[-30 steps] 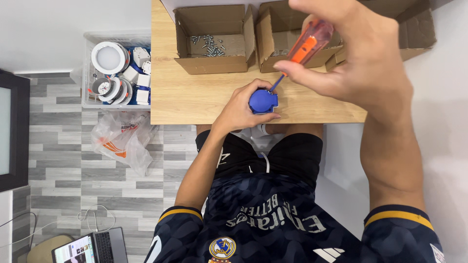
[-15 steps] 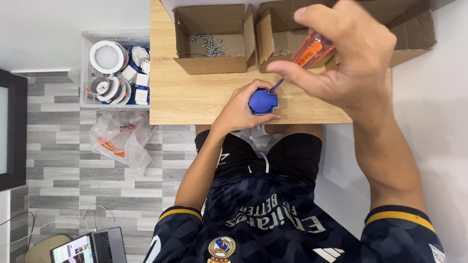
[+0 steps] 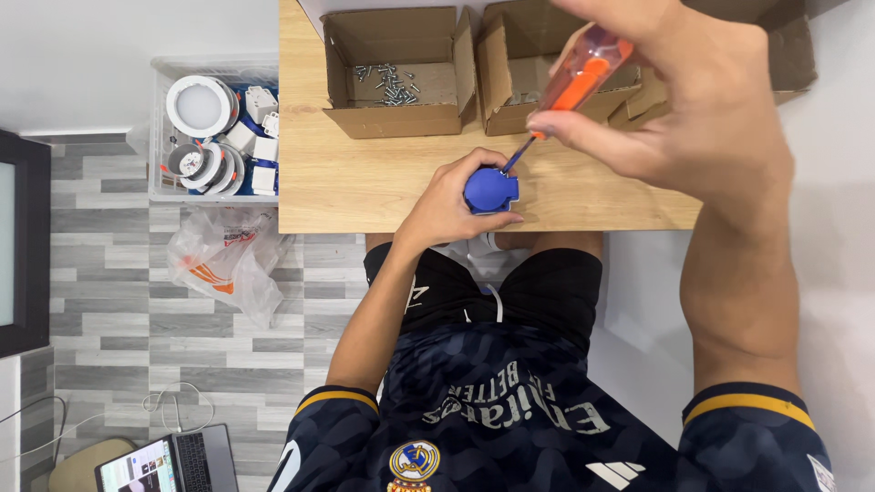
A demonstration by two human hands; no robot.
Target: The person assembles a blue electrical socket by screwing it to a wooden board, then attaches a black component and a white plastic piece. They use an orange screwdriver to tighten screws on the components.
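Item: blue round socket plug (image 3: 490,190), clasped in my left hand (image 3: 448,202) at the counter (image 3: 365,182) edge.
My right hand (image 3: 679,118) grips an orange-handled screwdriver (image 3: 572,84), tip on the plug; beyond, a cardboard box (image 3: 394,73) of screws (image 3: 387,82).

Open brown cardboard box (image 3: 394,68) at the table's far edge, small metal screws inside. Second open brown box (image 3: 529,64) just right of it, touching; more brown cardboard behind the hand. Clear plastic bin (image 3: 159,137) left of the table. Crumpled clear plastic bag (image 3: 228,269) with orange print on the floor. Laptop screen (image 3: 137,466) lit, bottom left. Dark screen edge (image 3: 20,246) at far left.
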